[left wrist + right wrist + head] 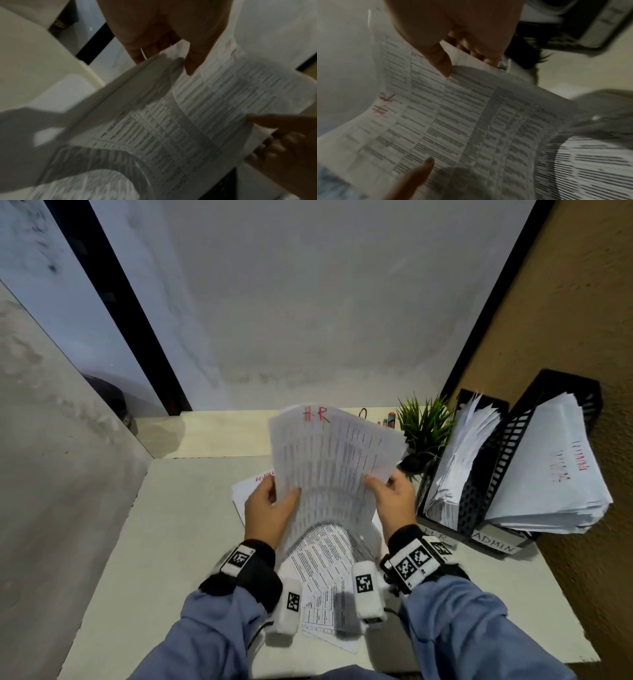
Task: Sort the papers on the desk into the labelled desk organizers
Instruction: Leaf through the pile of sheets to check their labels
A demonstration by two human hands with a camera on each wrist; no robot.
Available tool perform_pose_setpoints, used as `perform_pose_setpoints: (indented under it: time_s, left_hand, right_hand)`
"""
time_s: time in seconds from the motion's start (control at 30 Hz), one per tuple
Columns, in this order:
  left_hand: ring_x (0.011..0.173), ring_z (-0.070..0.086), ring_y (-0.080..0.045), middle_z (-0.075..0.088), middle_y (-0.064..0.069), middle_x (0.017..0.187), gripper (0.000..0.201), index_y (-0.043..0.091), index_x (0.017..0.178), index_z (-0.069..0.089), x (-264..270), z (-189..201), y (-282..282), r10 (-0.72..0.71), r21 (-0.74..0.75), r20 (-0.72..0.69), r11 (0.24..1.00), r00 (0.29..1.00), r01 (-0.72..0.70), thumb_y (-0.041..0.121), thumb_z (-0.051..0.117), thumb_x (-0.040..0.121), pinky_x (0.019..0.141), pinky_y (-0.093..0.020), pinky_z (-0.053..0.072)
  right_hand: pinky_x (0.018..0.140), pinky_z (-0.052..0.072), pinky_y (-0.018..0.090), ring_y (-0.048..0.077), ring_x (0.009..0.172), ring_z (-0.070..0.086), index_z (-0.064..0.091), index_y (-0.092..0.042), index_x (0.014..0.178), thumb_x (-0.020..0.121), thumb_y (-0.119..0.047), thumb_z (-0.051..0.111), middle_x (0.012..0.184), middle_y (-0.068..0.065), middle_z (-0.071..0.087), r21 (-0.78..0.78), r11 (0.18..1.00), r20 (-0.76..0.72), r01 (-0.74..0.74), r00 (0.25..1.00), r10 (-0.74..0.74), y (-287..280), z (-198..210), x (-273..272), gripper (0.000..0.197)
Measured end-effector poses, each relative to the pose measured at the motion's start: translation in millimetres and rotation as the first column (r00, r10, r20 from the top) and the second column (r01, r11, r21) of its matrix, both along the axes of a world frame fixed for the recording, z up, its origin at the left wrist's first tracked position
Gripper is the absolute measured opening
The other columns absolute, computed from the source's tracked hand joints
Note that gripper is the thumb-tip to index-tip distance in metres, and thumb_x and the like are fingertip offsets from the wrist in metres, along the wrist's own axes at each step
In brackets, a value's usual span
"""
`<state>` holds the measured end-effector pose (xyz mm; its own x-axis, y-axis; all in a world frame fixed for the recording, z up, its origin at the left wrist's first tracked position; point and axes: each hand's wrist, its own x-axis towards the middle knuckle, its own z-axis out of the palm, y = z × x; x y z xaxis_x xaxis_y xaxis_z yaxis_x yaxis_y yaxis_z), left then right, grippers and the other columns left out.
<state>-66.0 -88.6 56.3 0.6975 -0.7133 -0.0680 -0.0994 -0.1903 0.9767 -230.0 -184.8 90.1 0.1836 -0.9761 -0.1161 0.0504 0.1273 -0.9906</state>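
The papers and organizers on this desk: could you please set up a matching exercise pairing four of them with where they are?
Things:
1. sheet marked HR
2. sheet marked ADMIN
3. HR organizer
4. plant

Places:
A. flat on the desk, partly under the raised sheet
B. behind the organizers, near the wall
C. held up by the left hand and right hand
D. left of the ADMIN organizer

Pairs: 1-C, 2-A, 3-D, 4-B

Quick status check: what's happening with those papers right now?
Left hand and right hand both grip the sheet marked HR. HR organizer at right, already stuffed. Potted plant stands beside it.
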Motion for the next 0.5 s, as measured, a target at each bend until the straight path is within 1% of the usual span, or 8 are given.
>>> perform_pose_setpoints:
  time_s: [0.07, 0.13, 0.23, 0.3, 0.37, 0.43, 0.47, 0.5]
  left_hand:
    - [0.089, 0.065, -0.011, 0.067, 0.005, 0.096, 0.023, 0.017, 0.104, 0.062, 0, 13, -5, 0.046, -0.052, 0.033, 0.998, 0.998, -0.044, 0.017, 0.07, 0.083, 0.081, -0.027, 0.053]
    - [0.09, 0.064, -0.009, 0.067, 0.004, 0.1, 0.029, 0.014, 0.112, 0.061, -4, 12, -3, 0.049, -0.065, 0.042, 0.997, 0.998, -0.046, 0.018, 0.068, 0.085, 0.081, -0.025, 0.051]
    - [0.091, 0.063, -0.012, 0.066, 0.002, 0.105, 0.03, 0.013, 0.117, 0.061, -7, -14, 11, -0.033, 0.108, 0.072, 0.994, 0.997, 0.025, 0.023, 0.063, 0.088, 0.076, -0.022, 0.048]
    - [0.087, 0.065, -0.017, 0.069, -0.006, 0.104, 0.035, 0.008, 0.111, 0.064, -8, -41, 22, -0.086, 0.255, 0.032, 0.964, 0.996, 0.076, 0.032, 0.062, 0.085, 0.068, -0.019, 0.046]
    - [0.086, 0.067, -0.022, 0.07, -0.011, 0.099, 0.039, 0.004, 0.105, 0.066, -9, -54, 29, -0.095, 0.292, 0.009, 0.952, 0.995, 0.088, 0.036, 0.063, 0.083, 0.062, -0.017, 0.046]
    - [0.084, 0.066, -0.015, 0.068, -0.003, 0.095, 0.021, 0.005, 0.104, 0.063, -11, -44, 27, -0.018, 0.198, -0.033, 0.98, 0.999, 0.024, 0.019, 0.065, 0.088, 0.057, -0.007, 0.046]
    - [0.084, 0.065, -0.012, 0.066, 0.003, 0.093, 0.017, 0.008, 0.105, 0.062, -11, -32, 23, 0.006, 0.144, -0.036, 0.99, 0.999, -0.001, 0.013, 0.064, 0.089, 0.059, -0.006, 0.047]
    - [0.087, 0.065, -0.012, 0.066, 0.006, 0.093, 0.017, 0.01, 0.105, 0.063, -10, -22, 16, 0.019, 0.087, 0.006, 0.996, 1.0, -0.02, 0.012, 0.064, 0.088, 0.066, -0.009, 0.05]
  right_hand:
    - [0.061, 0.051, 0.01, 0.002, 0.078, 0.063, 0.061, -0.008, 0.1, 0.086, 0.005, 0.057, 0.087, -0.004, 0.065, -0.098, 0.995, 0.053, 0.024, 0.998, -0.019, 6, 13, 2, 0.019]
    - [0.059, 0.05, 0.009, 0.003, 0.078, 0.061, 0.059, -0.008, 0.097, 0.085, 0.006, 0.058, 0.087, -0.002, 0.063, -0.105, 0.993, 0.057, 0.062, 0.997, -0.056, 12, 9, 2, 0.018]
    - [0.063, 0.053, 0.021, 0.017, 0.076, 0.061, 0.059, -0.004, 0.082, 0.085, 0.005, 0.055, 0.081, 0.005, 0.063, 0.002, 1.0, -0.064, 0.016, 0.998, -0.016, 23, -22, 2, 0.01]
    - [0.065, 0.052, 0.031, 0.028, 0.079, 0.06, 0.058, 0.005, 0.083, 0.085, 0.005, 0.049, 0.079, 0.011, 0.06, 0.136, 0.99, -0.189, -0.041, 0.98, 0.067, 32, -48, -2, 0.01]
    - [0.073, 0.056, 0.038, 0.037, 0.088, 0.063, 0.06, 0.006, 0.088, 0.086, 0.003, 0.047, 0.085, 0.016, 0.063, 0.2, 0.977, -0.253, -0.069, 0.96, 0.119, 33, -58, -5, 0.014]
    - [0.078, 0.056, 0.04, 0.031, 0.091, 0.065, 0.063, 0.002, 0.092, 0.087, 0.002, 0.047, 0.095, 0.019, 0.067, 0.171, 0.981, -0.232, -0.087, 0.965, 0.126, 27, -48, -8, 0.016]
    - [0.078, 0.057, 0.039, 0.024, 0.088, 0.066, 0.064, 0.0, 0.091, 0.088, 0.002, 0.048, 0.095, 0.019, 0.068, 0.131, 0.987, -0.225, -0.089, 0.967, 0.117, 22, -38, -9, 0.016]
    - [0.077, 0.058, 0.036, 0.015, 0.083, 0.066, 0.064, -0.004, 0.087, 0.089, 0.001, 0.049, 0.091, 0.017, 0.068, 0.069, 0.994, -0.219, -0.089, 0.97, 0.102, 17, -26, -13, 0.016]
